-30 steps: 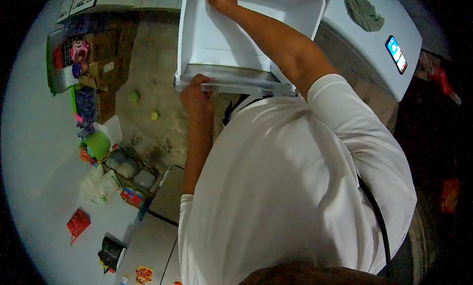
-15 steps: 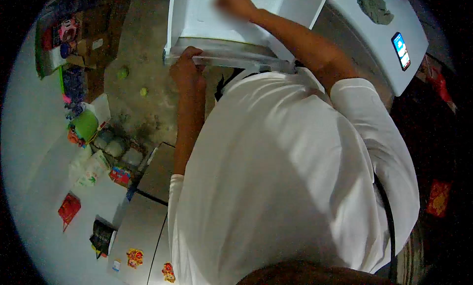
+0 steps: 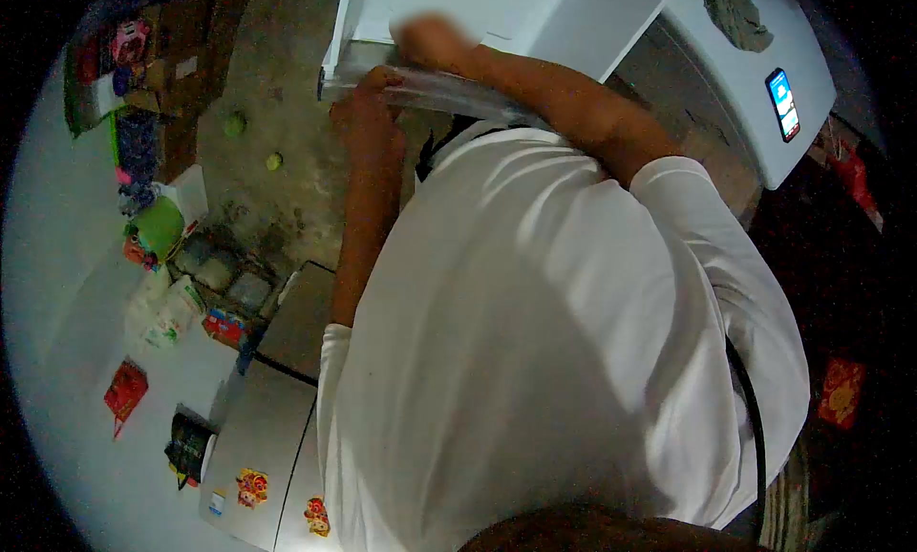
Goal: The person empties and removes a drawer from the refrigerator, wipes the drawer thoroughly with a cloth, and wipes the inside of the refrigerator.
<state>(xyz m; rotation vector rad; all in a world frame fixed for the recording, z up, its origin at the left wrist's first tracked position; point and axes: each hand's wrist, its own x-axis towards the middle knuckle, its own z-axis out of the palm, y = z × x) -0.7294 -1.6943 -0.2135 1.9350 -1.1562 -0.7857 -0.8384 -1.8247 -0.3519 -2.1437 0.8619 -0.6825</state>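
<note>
A white drawer-like box (image 3: pixel 583 36) with a clear plastic front strip (image 3: pixel 449 92) lies at the top of the head view. My left hand (image 3: pixel 368 108) has its fingers closed over the left part of that clear strip. My right hand (image 3: pixel 430 44) is reaching into the white box, close to its inner surface near the clear strip. Motion blur smears its fingers, so whether they hold anything is hidden.
To the right, a phone (image 3: pixel 782 105) with a lit screen and a grey-green cloth (image 3: pixel 735 15) lie on a white surface (image 3: pixel 735 94). Two small balls, a green one (image 3: pixel 235 123) among them, rest on the floor. Boxes (image 3: pixel 177 122) and bags (image 3: pixel 167 313) line the left side.
My right hand has moved down and slightly left inside the white box, toward the clear strip. My left hand keeps its grip on the strip. The view has shifted slightly.
</note>
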